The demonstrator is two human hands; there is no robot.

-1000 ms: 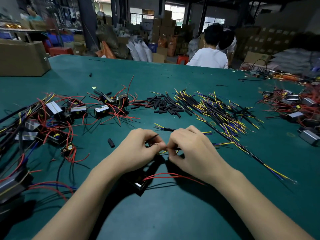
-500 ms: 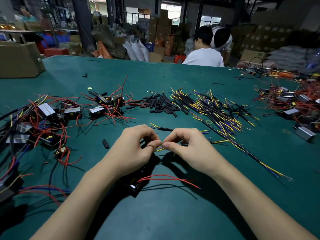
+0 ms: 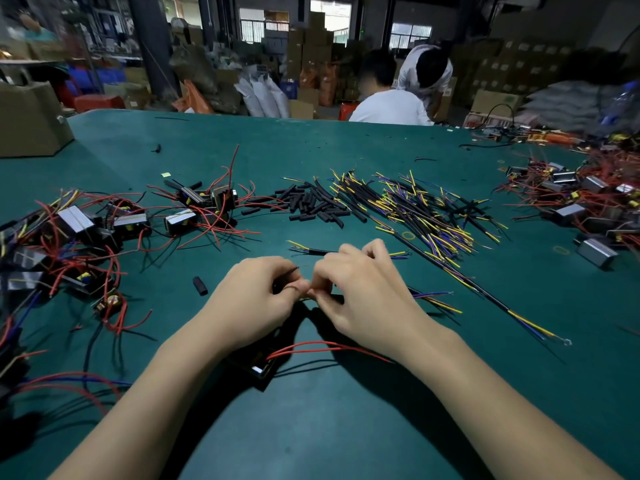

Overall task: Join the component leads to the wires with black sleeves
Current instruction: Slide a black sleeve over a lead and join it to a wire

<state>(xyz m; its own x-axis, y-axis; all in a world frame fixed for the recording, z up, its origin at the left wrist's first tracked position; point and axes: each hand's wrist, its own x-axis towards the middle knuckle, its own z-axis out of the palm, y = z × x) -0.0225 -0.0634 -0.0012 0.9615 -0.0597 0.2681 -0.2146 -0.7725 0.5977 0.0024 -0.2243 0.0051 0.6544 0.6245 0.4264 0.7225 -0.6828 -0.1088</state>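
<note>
Right now, both hands meeting fingertip to fingertip over the green table (image 3: 346,427). Left hand (image 3: 252,306) curled tight, pinching a thin dark lead (image 3: 290,271) that pokes up and to the right out of the fist. Right hand (image 3: 363,292) curled too, thumb and forefinger nipped on something fine at the meeting point, too small to name for certain, probably the bare wire end. Multicoloured wire (image 3: 433,295) trailing out from under the right hand, running off to the right, so its long axis lies roughly left to right, in line with the gap between the two pinches. Black component (image 3: 258,367) sitting on the table just below the left wrist, red leads (image 3: 329,348) sweeping off to the right beneath the right forearm. Looks like the twist-together stage, lead to wire, sleeve not yet slid over as far as can be judged. Loose black sleeve (image 3: 200,285) lying just left of the left hand, so the left hand is nearer for picking it up; main sleeve pile (image 3: 311,206) further back, beyond both hands. More striped wires (image 3: 415,209) heaped beyond on the right, spare components (image 3: 104,226) tangled at left. Any slip here likely means a lost joint, given how fine the strands look.
</note>
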